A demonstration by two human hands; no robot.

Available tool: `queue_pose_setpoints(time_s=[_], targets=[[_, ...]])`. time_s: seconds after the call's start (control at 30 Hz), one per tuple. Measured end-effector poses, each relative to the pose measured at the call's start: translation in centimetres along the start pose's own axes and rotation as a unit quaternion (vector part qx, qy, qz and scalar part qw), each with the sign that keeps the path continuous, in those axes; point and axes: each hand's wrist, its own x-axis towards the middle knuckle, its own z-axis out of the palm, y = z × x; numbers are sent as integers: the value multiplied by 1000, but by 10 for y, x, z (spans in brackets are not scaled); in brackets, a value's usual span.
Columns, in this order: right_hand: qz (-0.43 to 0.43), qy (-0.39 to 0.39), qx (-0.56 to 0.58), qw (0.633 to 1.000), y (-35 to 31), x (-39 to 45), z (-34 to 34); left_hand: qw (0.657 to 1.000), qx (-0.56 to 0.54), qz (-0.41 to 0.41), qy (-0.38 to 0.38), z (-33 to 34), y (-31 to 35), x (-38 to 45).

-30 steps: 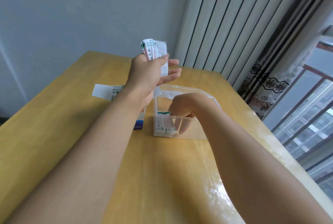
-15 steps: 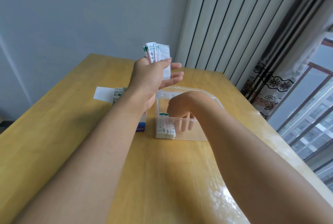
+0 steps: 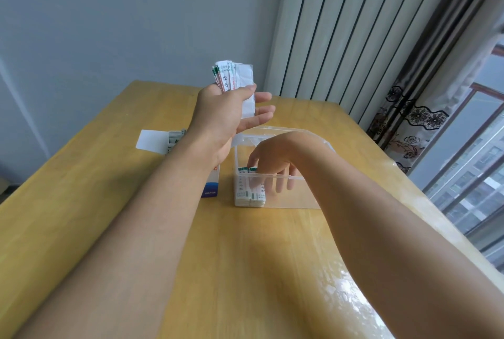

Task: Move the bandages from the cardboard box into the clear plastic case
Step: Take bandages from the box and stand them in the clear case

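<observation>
Bandages [image 3: 235, 76] fanned in left hand [image 3: 228, 117]; right hand [image 3: 268, 162] inside case [image 3: 297, 199].

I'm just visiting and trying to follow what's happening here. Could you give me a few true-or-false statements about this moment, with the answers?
1. The left hand holds a fan of bandages above the table. True.
2. The right hand rests flat on the wooden table. False: it reaches down into the clear plastic case.
3. A stack of bandages stands at the case's left end. True.
4. The cardboard box sits right of the case. False: it lies to the left, partly hidden by the left forearm.
</observation>
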Motion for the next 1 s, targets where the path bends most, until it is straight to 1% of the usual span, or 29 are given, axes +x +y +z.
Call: queue_pose_setpoints(time_s=[0.2,0.43,0.6,0.73,1.0], targets=[[-19,-5,-28,999,1,-3,-1,1000,6,-5,-3,1,-1,0],[-8,-6,-23,1000,0,1,-3,1000,12,-7,-4,1,-3,0],[-21,-15,-31,999,0,-2,-5,1000,10,-8,-5,1,-3,0],[-28,-19,-10,999,3,-2,-6,1000,14,-8,-7,1,-3,0],[3,-7,-34,999,-4,10,-1,1000,14,-11,-7,2,-4,1]])
